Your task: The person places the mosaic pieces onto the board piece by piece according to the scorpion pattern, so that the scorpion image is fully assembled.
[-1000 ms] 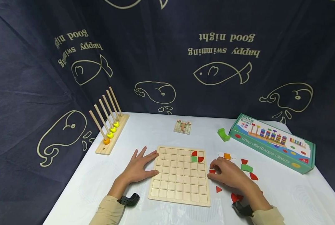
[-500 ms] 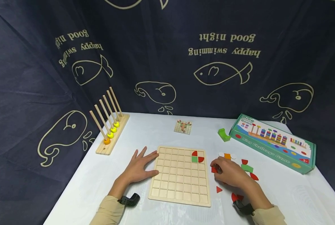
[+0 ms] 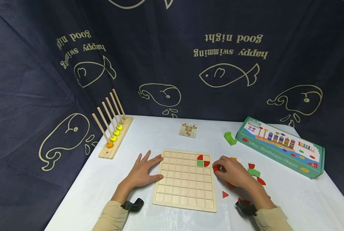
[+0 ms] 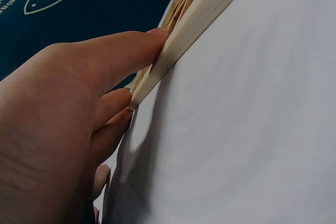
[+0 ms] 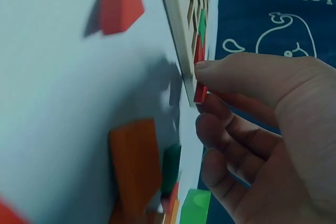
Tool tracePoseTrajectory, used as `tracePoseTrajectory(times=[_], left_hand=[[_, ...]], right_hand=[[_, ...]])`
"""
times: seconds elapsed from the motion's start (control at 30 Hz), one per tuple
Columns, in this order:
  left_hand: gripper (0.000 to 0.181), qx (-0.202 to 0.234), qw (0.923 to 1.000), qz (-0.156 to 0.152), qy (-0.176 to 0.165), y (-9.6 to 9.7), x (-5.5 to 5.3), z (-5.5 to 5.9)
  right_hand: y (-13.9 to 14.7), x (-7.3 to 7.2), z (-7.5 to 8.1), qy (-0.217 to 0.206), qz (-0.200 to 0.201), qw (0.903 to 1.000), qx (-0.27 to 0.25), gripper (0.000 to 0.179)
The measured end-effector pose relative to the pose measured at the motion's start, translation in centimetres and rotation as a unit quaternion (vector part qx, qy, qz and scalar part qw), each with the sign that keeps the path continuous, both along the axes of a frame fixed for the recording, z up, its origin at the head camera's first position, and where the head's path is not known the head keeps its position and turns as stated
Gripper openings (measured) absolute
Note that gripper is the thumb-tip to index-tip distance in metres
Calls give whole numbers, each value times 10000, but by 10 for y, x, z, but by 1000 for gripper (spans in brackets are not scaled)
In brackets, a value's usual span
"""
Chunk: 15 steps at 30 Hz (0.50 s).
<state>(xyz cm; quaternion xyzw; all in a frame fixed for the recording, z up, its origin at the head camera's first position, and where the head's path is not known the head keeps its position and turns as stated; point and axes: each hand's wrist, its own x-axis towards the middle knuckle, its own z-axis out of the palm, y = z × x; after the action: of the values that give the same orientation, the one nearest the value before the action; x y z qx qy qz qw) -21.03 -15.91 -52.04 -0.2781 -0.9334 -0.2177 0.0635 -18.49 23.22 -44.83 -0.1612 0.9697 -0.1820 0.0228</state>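
R hand [image 3: 233, 171], red pc [image 3: 216, 169] nearer board [image 3: 181, 183]

On the white tabletop's [image 3: 302, 192] clock face, a wooden peg rack [image 3: 119, 138] bearing yellow pieces [image 3: 116, 132] and an orange one [image 3: 110, 145] stood at ten, a green game box [image 3: 280, 148] lay at two, and a dark fish-print curtain [image 3: 177, 67] hung behind twelve.

Dark curtain [image 3: 166, 48] says "good night" and "happy swimming", printed upside down lol. Green box [image 3: 280, 147] reads "Ring Challenge Game", plus a tiny "3+".
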Motion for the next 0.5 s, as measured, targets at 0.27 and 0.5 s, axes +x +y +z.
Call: tracePoseTrajectory(times=[0.27,0.5], left_hand=[[77,14,10000,-7,-52,0,0,0],[76,90,10000,-37,4,0,-1,-1]], right_hand=[[-18,-16,0,22,119,9997,-203,28],[-34,-29,-3,93,371,9984,-416,23]])
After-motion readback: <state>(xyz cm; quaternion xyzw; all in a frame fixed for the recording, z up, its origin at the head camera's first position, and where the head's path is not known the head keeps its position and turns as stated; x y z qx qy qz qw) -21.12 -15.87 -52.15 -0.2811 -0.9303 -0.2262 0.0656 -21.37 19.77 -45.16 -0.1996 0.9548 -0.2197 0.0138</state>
